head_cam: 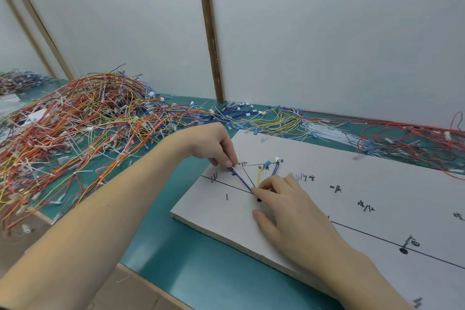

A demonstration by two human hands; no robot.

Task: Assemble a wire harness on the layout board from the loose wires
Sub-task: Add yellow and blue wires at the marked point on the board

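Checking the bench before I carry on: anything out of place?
Only the wire pile: a big tangle sprawling over the green mat. The layout board lies flat, its wires routed neatly.

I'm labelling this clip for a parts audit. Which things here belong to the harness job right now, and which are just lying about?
In use:
layout board
blue and white wires, pinched by left hand
yellow wire, running under right hand
blue-tipped wire ends at the pins

Lying about:
tangled wire heap
white wire bundle
red wires
green table
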